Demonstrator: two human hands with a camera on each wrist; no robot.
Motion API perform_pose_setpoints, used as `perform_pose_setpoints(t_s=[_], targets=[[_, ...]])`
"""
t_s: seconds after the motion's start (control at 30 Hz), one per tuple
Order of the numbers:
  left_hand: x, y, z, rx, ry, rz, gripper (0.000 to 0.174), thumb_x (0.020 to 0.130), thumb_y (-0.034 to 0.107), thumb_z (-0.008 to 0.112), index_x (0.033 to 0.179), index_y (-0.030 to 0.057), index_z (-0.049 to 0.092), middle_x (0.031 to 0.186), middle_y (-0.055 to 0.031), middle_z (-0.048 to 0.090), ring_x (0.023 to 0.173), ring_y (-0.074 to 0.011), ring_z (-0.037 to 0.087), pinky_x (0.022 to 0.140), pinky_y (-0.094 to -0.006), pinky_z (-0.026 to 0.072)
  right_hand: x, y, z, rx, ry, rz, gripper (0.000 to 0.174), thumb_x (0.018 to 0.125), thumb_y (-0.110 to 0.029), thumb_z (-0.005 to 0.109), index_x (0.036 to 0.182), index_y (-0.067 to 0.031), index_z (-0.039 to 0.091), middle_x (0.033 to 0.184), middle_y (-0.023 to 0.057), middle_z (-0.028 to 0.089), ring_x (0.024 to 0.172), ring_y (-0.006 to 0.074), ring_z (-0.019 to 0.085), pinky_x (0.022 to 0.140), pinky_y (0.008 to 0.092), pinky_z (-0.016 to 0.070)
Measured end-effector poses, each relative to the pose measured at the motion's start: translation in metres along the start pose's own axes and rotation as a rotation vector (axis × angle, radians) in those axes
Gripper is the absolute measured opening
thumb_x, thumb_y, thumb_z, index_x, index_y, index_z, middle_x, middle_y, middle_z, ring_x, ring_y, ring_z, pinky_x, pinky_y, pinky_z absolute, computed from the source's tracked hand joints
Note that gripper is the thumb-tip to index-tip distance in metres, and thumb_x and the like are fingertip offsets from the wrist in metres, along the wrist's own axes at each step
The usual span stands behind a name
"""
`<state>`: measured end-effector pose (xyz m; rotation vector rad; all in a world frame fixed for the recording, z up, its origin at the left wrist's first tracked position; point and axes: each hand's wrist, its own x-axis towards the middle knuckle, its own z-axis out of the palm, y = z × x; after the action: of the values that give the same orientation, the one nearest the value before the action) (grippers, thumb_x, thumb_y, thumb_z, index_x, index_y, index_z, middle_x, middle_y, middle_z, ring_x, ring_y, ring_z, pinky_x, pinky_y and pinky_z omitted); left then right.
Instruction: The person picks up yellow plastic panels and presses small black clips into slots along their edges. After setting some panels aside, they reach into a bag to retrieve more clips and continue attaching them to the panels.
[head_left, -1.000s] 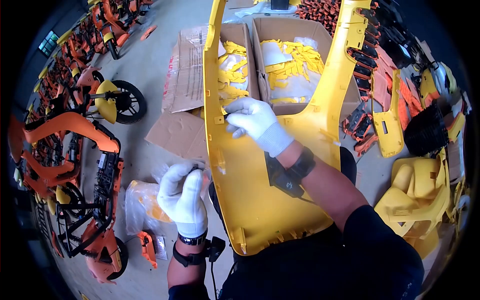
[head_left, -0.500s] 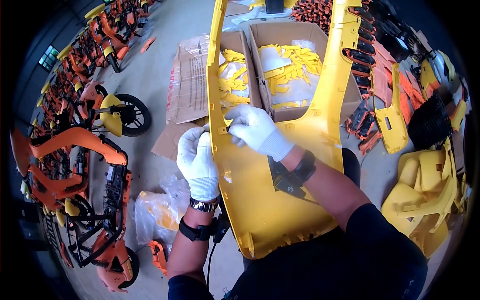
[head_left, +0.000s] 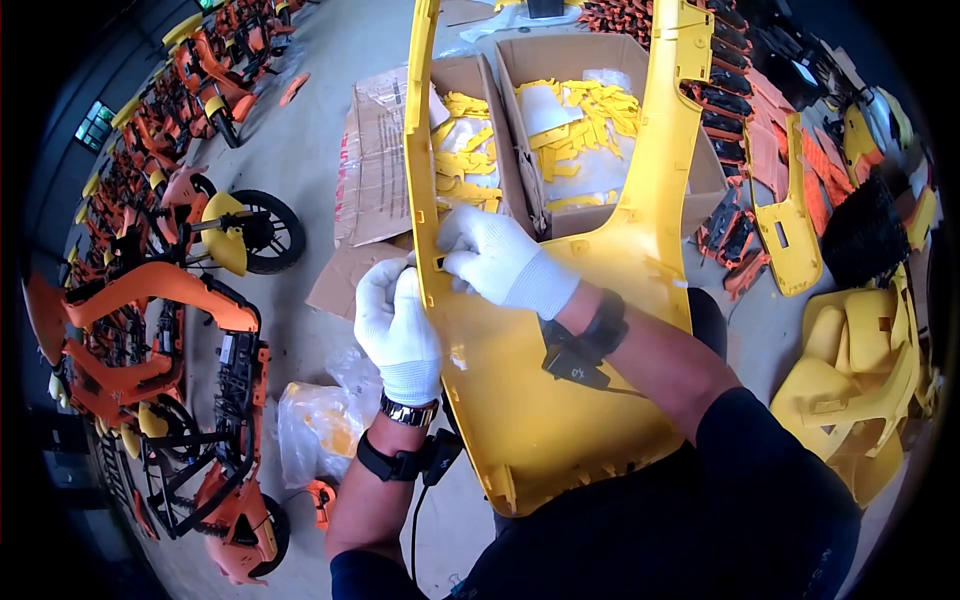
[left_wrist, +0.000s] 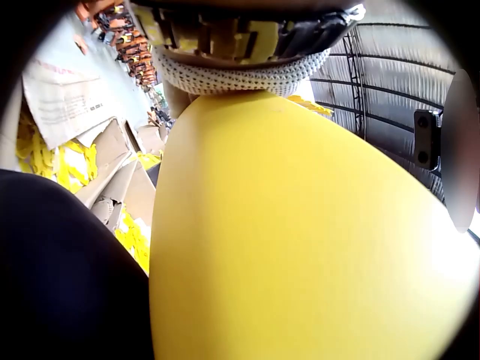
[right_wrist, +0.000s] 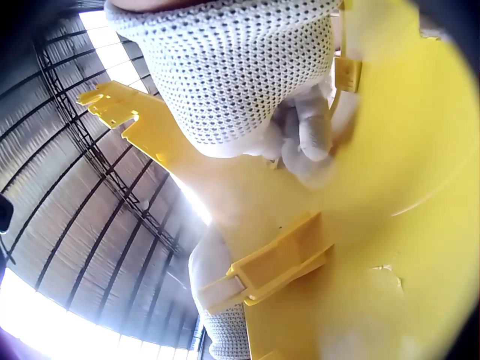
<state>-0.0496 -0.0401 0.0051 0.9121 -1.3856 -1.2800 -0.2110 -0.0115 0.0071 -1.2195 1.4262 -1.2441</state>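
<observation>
A large yellow molded panel (head_left: 560, 380) lies across the person's lap, its ribbed inner side up. The gloved right hand (head_left: 505, 265) reaches over it and pinches a small black clip (head_left: 438, 263) at a tab near the panel's left edge. Curled fingers of this hand also show in the right wrist view, close to the panel's inner surface. The gloved left hand (head_left: 395, 325) is just outside that same edge, thumb and forefinger drawn together at the rim around a small dark piece, now mostly hidden. In the left wrist view the panel's smooth outer face (left_wrist: 285, 225) fills the middle.
Two cardboard boxes (head_left: 705, 190) of yellow parts stand beyond the panel. Orange motorbike frames (head_left: 160, 275) line the left. A plastic-wrapped yellow part (head_left: 320, 425) lies on the floor near the left arm. More yellow panels (head_left: 850, 370) are stacked at right.
The left hand has moved up and right to the panel's edge with the small dark piece, coming close to the right hand. The right hand stays at the tab, its fingers shifting slightly.
</observation>
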Motion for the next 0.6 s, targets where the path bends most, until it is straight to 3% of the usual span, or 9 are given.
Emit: perform_pose_setpoints(t_s=[0.13, 0.17, 0.23, 0.3, 0.37, 0.4, 0.5, 0.6], targets=[[-0.005, 0.019, 0.001, -0.002, 0.020, 0.043, 0.014, 0.097, 0.007, 0.063, 0.107, -0.0041, 0.063, 0.095, -0.0057, 0.068, 0.084, -0.0095, 0.061, 0.075, -0.0240, 0.0511, -0.004, -0.014, -0.028, -0.023, -0.099, 0.063, 0.025, 0.095, -0.018, 0.060, 0.108, 0.0026, 0.060, 0.087, 0.0120, 0.069, 0.074, 0.0189, 0.072, 0.065, 0.0311, 0.0562], [-0.007, 0.024, -0.001, 0.000, 0.038, 0.065, 0.014, 0.097, 0.006, 0.063, 0.106, -0.0043, 0.064, 0.095, -0.0058, 0.068, 0.083, -0.0098, 0.061, 0.075, -0.0244, 0.0513, -0.004, -0.012, -0.038, -0.042, -0.049, 0.028, 0.029, 0.096, -0.024, 0.059, 0.106, 0.0019, 0.065, 0.088, 0.0110, 0.071, 0.073, 0.0171, 0.070, 0.065, 0.0288, 0.0550], [-0.016, 0.029, -0.014, 0.082, 0.062, 0.140, 0.014, 0.095, 0.004, 0.063, 0.106, -0.0048, 0.066, 0.098, -0.0092, 0.070, 0.081, -0.0140, 0.065, 0.074, -0.0276, 0.0536, -0.005, -0.007, -0.053, -0.174, 0.096, -0.183, 0.027, 0.095, -0.024, 0.061, 0.101, 0.0010, 0.068, 0.085, 0.0093, 0.071, 0.073, 0.0145, 0.068, 0.066, 0.0276, 0.0535], [-0.024, 0.035, -0.028, 0.047, 0.020, 0.143, 0.017, 0.094, 0.001, 0.063, 0.109, -0.0056, 0.066, 0.098, -0.0119, 0.070, 0.080, -0.0162, 0.067, 0.070, -0.0277, 0.0538, -0.024, -0.031, -0.047, -0.053, 0.031, -0.131, 0.022, 0.093, -0.020, 0.064, 0.099, 0.0005, 0.070, 0.083, 0.0084, 0.071, 0.077, 0.0130, 0.067, 0.070, 0.0283, 0.0532], [-0.036, 0.041, -0.033, 0.019, 0.018, 0.048, 0.022, 0.091, -0.004, 0.063, 0.114, -0.0067, 0.065, 0.103, -0.0136, 0.071, 0.085, -0.0158, 0.067, 0.077, -0.0286, 0.0544, -0.043, -0.047, -0.035, 0.017, -0.081, -0.124, 0.020, 0.092, -0.017, 0.067, 0.101, 0.0004, 0.069, 0.086, 0.0080, 0.071, 0.080, 0.0129, 0.068, 0.072, 0.0289, 0.0536], [-0.039, 0.044, -0.032, -0.001, 0.018, 0.006, 0.026, 0.090, -0.007, 0.063, 0.116, -0.0073, 0.064, 0.105, -0.0145, 0.071, 0.087, -0.0156, 0.067, 0.081, -0.0290, 0.0547, -0.046, -0.040, -0.026, -0.086, -0.054, -0.361, 0.020, 0.090, -0.015, 0.069, 0.105, -0.0021, 0.069, 0.092, 0.0076, 0.072, 0.082, 0.0132, 0.068, 0.074, 0.0281, 0.0535], [-0.049, 0.054, -0.030, -0.055, -0.055, 0.006, 0.033, 0.092, -0.001, 0.061, 0.125, -0.0055, 0.059, 0.102, -0.0185, 0.071, 0.074, -0.0178, 0.069, 0.061, -0.0261, 0.0534, -0.057, -0.044, -0.011, -0.219, -0.058, -0.540, 0.019, 0.088, -0.011, 0.069, 0.107, -0.0057, 0.069, 0.093, 0.0096, 0.070, 0.080, 0.0192, 0.068, 0.072, 0.0312, 0.0536], [-0.053, 0.061, -0.027, -0.066, -0.108, -0.044, 0.038, 0.092, -0.001, 0.061, 0.129, -0.0061, 0.055, 0.100, -0.0193, 0.072, 0.072, -0.0185, 0.069, 0.060, -0.0272, 0.0545, -0.059, -0.047, -0.007, -0.214, -0.082, -0.552, 0.019, 0.087, -0.008, 0.068, 0.106, -0.0053, 0.068, 0.092, 0.0106, 0.068, 0.078, 0.0239, 0.068, 0.073, 0.0344, 0.0536]])
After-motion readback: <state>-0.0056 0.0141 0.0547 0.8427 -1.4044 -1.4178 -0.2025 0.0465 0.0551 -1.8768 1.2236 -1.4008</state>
